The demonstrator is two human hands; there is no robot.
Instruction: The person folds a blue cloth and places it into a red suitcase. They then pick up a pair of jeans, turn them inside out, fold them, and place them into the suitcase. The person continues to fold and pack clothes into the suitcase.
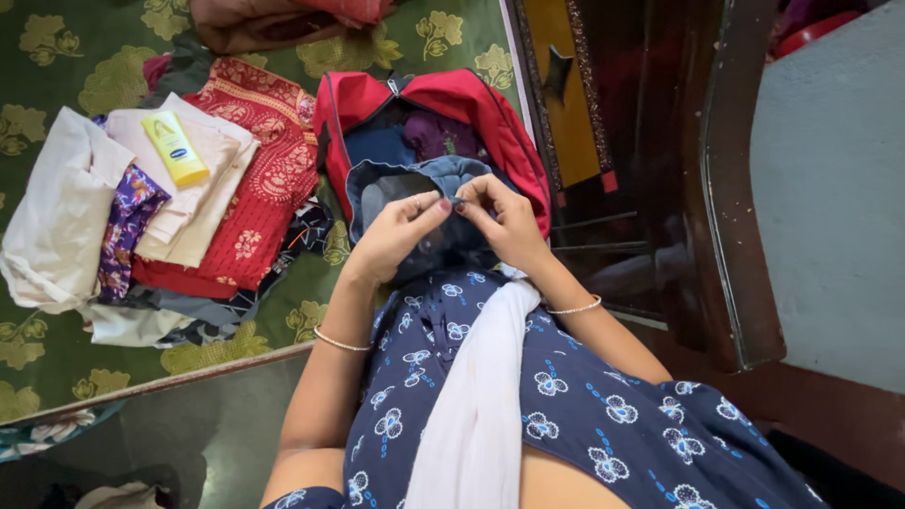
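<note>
Green bedspread [57, 358] with yellow leaf print: it carries everything, you seated at its edge. Red bag [452, 99], unzipped wide, holds dark blue and purple cloth (part filled, by the look of it). Folded clothes [198, 188] lie stacked to the bag's left, well apart, not yet packed: red printed piece, cream, white and purple ones. Blue denim garment [415, 184] sits at the bag's mouth, nearest you. Yellow tube [174, 148] rests on the cream fold. Your left hand [396, 236] and right hand [509, 221] each pinch the denim's top edge, grip clenched on it, fingertips nearly touching.
</note>
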